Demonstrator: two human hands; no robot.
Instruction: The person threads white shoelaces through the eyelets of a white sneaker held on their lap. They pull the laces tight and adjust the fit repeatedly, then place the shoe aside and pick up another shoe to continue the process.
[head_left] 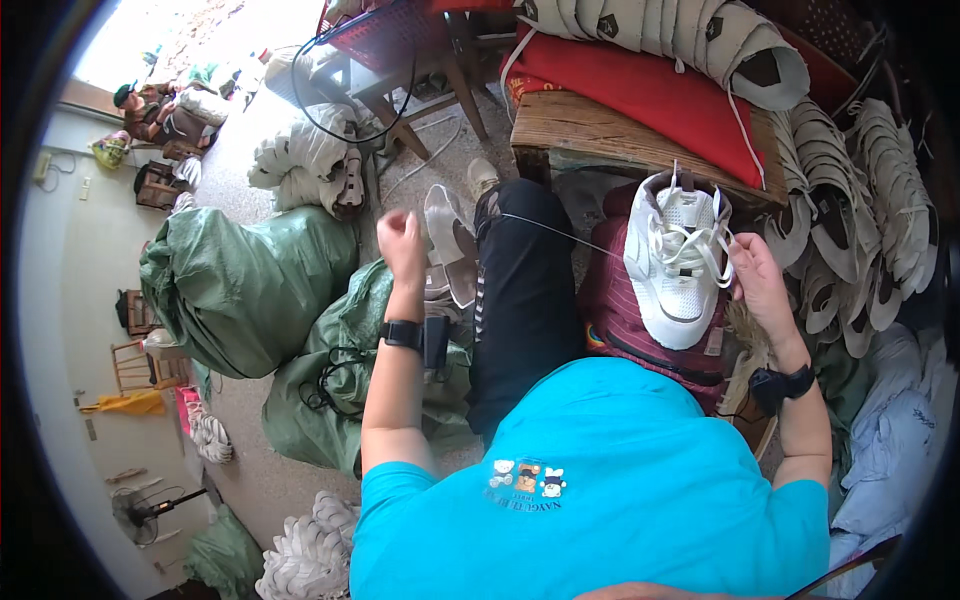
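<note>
A white lace-up shoe [672, 262] rests toe toward me on maroon striped cloth [612, 310], right of my dark-trousered leg. My right hand [760, 278] is closed at the shoe's right edge by the laces; its fingertips pinch something too small to make out. My left hand [401, 243] is raised in a fist, well left of the shoe. A taut pale thread [555, 231] runs from the shoe's left side over my leg toward that fist. Its end at the fingers is hard to see. A grey-white shoe upper [452, 245] lies beyond my left hand.
A wooden bench [575, 130] bears red cloth [625, 90] and nested white uppers [660, 28]. More uppers [835, 200] hang at right. Green sacks [250, 285] fill the floor at left. A red basket [375, 40] sits on a stool; another person [160, 115] is far left.
</note>
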